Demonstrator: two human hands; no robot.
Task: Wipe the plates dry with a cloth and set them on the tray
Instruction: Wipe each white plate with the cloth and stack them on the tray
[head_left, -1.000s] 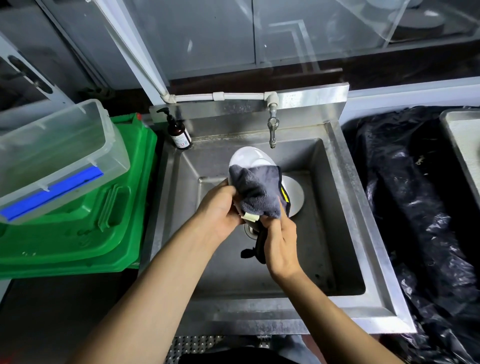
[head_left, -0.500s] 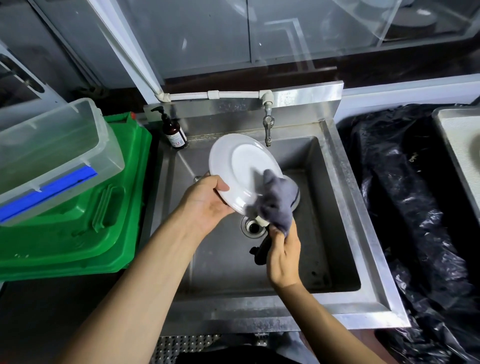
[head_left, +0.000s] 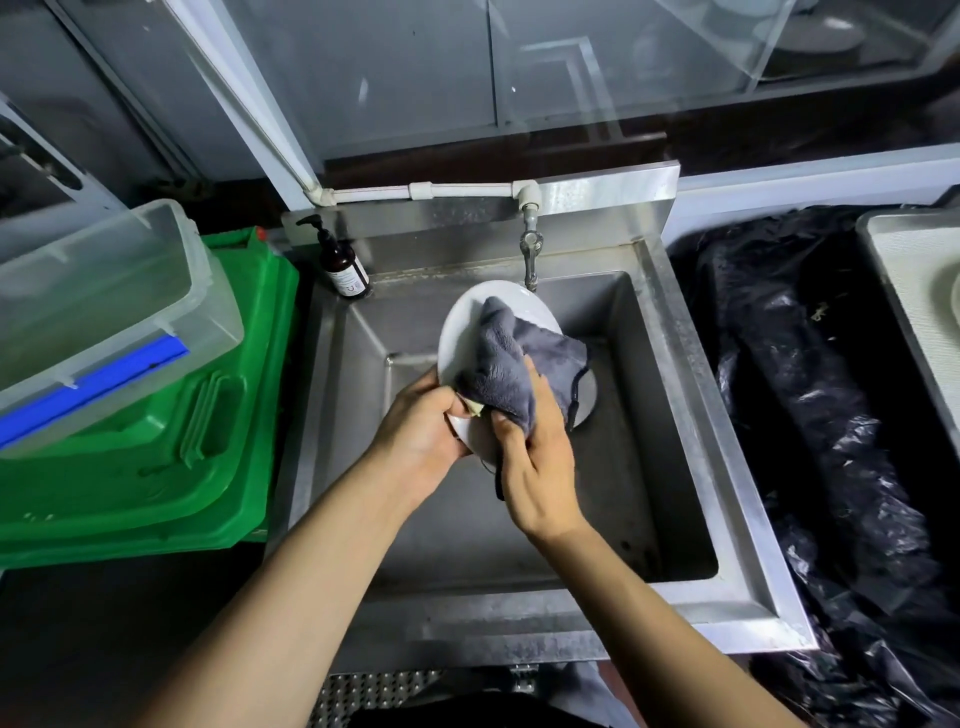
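Over the steel sink I hold a white plate tilted on edge. My left hand grips its lower left rim. My right hand grips a grey cloth and presses it against the plate's face, covering most of it. Behind the cloth, part of another plate lies in the sink basin. The tray sits at the far right edge, with a white plate's rim just showing on it.
A tap hangs over the basin's back wall, with a brown pump bottle at the back left corner. Green crates with a clear plastic box on top stand to the left. Black plastic sheeting lies to the right.
The plate has turned more edge-on and the cloth has slid up from its lower right edge across its face. My right hand has moved up and left with the cloth.
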